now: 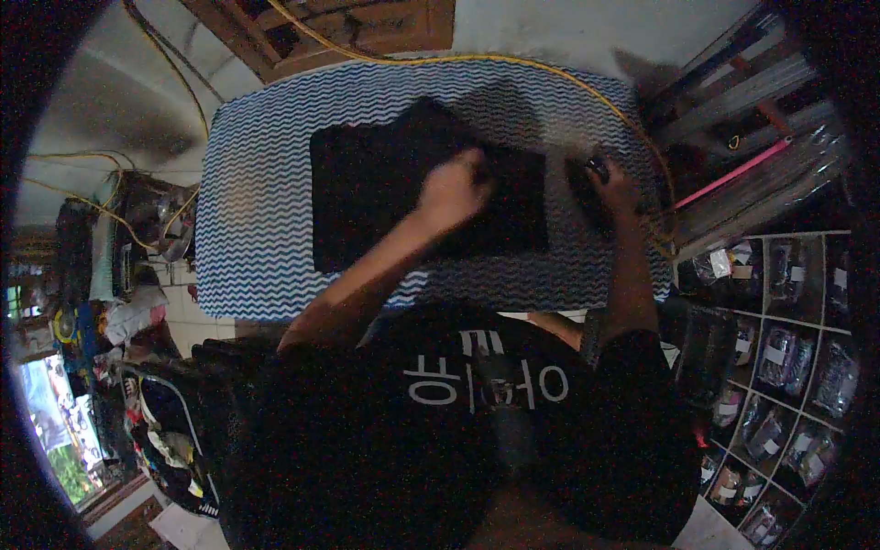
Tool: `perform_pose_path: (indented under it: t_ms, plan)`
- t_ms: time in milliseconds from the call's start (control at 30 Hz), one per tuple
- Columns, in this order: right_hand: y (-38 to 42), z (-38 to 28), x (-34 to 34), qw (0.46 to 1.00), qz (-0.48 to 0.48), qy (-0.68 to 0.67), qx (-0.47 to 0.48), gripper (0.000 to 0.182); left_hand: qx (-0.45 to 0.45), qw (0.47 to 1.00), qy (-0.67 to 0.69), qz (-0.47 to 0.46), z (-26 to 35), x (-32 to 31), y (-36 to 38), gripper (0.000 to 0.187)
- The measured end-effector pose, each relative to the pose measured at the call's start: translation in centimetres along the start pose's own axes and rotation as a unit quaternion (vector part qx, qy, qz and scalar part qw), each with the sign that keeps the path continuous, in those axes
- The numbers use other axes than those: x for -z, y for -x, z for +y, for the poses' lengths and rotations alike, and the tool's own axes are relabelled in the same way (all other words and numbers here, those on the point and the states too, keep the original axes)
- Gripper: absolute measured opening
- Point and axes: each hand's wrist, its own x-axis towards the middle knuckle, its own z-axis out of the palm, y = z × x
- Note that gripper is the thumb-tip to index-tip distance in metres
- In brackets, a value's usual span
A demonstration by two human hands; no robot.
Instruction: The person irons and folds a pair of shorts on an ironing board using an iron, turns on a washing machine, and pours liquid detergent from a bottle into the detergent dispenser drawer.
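Note:
A dark black garment lies spread on a table covered with a blue and white zigzag cloth. My left hand is over the garment's middle, somewhat blurred, with its fingers curled in on the black fabric. To the right of the garment, my right hand is closed round the handle of what looks like a dark iron. The iron stands on the cloth, apart from the garment; its underside is hidden.
A yellow cord runs along the table's far edge and down its right side. Shelves with several plastic-wrapped packets stand at the right, below a pink rod. Clutter and a bright window are at the left.

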Motion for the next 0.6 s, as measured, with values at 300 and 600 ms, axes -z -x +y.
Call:
perform_pose_path:
  t_ms: [300, 600]
  plan:
    - [0.1, 0.8, -0.7, 0.999, 0.026, -0.032, 0.033, 0.061, -0.157, 0.963, 0.019, -0.220, -5.2, -23.4, -3.1, 0.046]
    - [0.4, -0.6, 0.3, 0.996, -0.039, -0.085, 0.006, 0.060, -0.250, 0.950, -0.138, -0.130, -8.1, -17.1, 6.2, 0.062]
